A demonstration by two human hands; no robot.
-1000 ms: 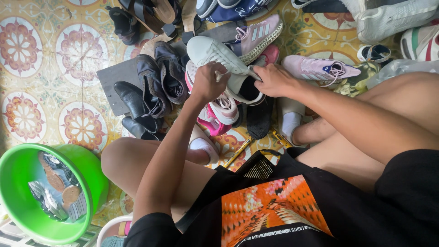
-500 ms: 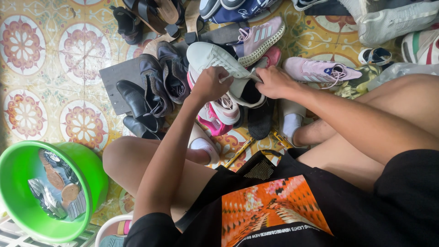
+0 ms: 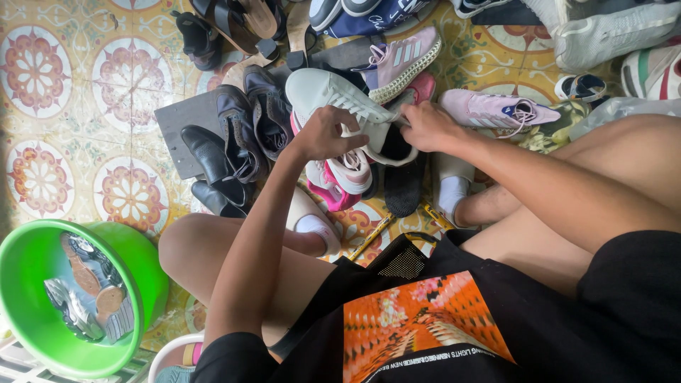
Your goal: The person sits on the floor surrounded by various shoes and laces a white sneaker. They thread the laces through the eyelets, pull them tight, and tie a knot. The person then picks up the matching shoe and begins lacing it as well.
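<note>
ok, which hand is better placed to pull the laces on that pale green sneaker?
Probably right: the right hand is at the lace end of the pale green sneaker, while the left hand steadies its side.

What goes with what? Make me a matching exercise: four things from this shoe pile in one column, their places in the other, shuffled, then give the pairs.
Things:
1. white sneaker
2. green basin
3. black dress shoes
4. pale pink sneaker

Places:
A. lower left, water inside
B. held between left hand and right hand
C. on the floor just right of the right hand
D. on the tiles left of the left hand

Pairs: 1-B, 2-A, 3-D, 4-C
</note>
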